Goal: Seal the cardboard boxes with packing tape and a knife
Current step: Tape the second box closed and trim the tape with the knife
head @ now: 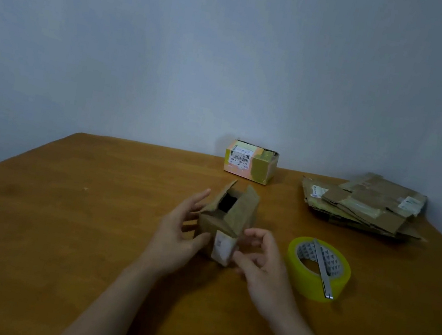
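Observation:
A small brown cardboard box [229, 221] stands in the middle of the table, its top flaps up and its dark inside showing. A white label is on its near face. My left hand [178, 233] is against the box's left side, thumb on the near face and fingers spread by the flap. My right hand [260, 258] is at the box's right near corner with fingers loosely curled; the view is blurred there. A roll of yellow packing tape [316, 271] lies flat to the right, with a slim metal knife [323, 267] resting across its top.
A second small box [250, 162] with yellow tape and a barcode label stands at the table's far edge by the wall. A stack of flattened cardboard boxes [362, 204] lies at the far right. The wooden table [57, 227] stands against a blue-grey wall.

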